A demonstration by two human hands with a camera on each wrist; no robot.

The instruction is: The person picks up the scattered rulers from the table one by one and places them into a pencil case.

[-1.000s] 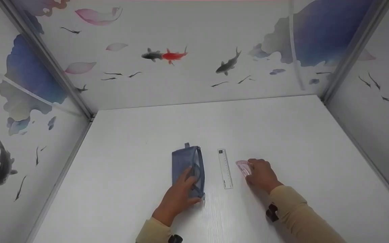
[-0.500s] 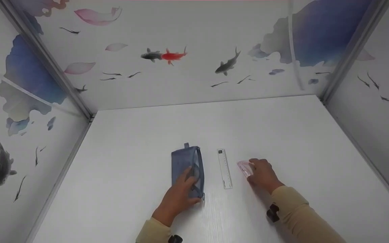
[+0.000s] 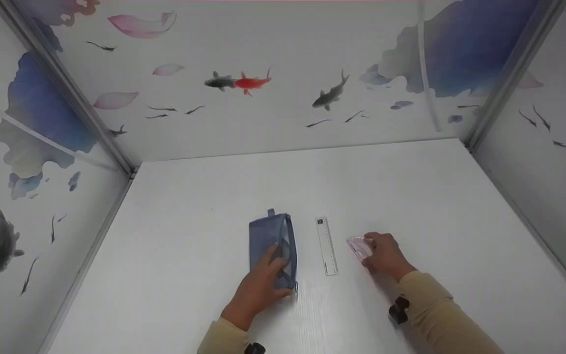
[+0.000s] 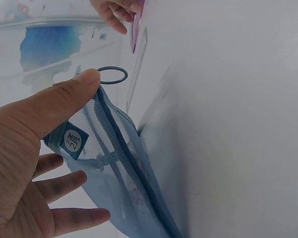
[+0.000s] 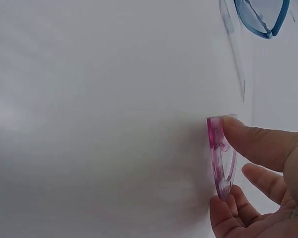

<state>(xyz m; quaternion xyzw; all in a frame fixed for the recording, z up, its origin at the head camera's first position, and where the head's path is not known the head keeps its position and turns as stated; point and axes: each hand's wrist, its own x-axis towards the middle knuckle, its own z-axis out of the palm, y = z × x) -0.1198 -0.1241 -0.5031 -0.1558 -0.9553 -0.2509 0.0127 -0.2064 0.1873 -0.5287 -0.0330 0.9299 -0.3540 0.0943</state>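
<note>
A blue mesh zip pencil case point(image 3: 267, 235) lies on the white table, its zipped side gaping. My left hand point(image 3: 253, 290) holds it near the end closest to me, thumb by the zip's ring pull point(image 4: 113, 75) and fingers across the mesh. Pale contents show dimly through the mesh in the left wrist view. To the right lies a clear ruler point(image 3: 327, 246), apart from both hands. Further right, my right hand point(image 3: 386, 258) pinches a pink clear protractor point(image 3: 359, 247) by its edges. In the right wrist view the protractor point(image 5: 219, 158) sits between thumb and fingertips, close over the table.
White panels printed with fish and petals surround the table point(image 3: 189, 191) at the back, left and right. Grey metal posts point(image 3: 111, 132) stand at the corners. Each wrist wears a dark strap or device point(image 3: 399, 309) beside a beige sleeve point(image 3: 440, 305).
My right hand has drifted slightly to the right with the protractor, which shows a little more of its face. The left hand, pencil case and ruler stay put.
</note>
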